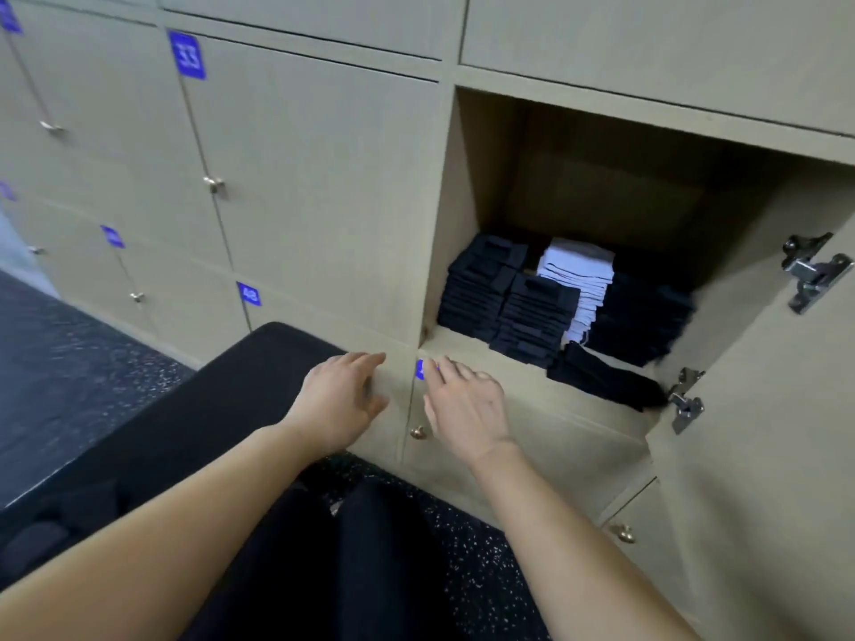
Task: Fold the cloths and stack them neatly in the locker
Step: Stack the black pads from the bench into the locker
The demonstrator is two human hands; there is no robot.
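A wall of beige lockers (300,178) fills the view ahead of both hands. A black bench (185,423) runs out to the left of the left hand. The door (763,409) stands swung open well to the right of the right hand, with two metal hinges (814,270) on it. The open locker (455,215) sits above and right of the hands. Inside it are folded cloths: black stacks (476,289) nearest the hands, a white stack (583,279) behind them, and a dark stack (643,316) farthest right. A loose dark cloth (601,377) lies at the shelf's front edge, its long axis running along that edge and away to the right, less tidy than the stacks. The right hand (465,404) is clearly the nearer one to it, so a reach up and to the right would likely fall to that hand. The left hand (340,400) hovers beside it. Both hands are empty, palms down and fingers loosely spread; whether they touch the locker fronts below the shelf cannot be told. One blue label (187,55), far up and left, reads 33. Another (249,294), just above the left hand, seems to read 48. A third (421,368) is half hidden under the right fingertips. A small knob (418,432) sits between the wrists.
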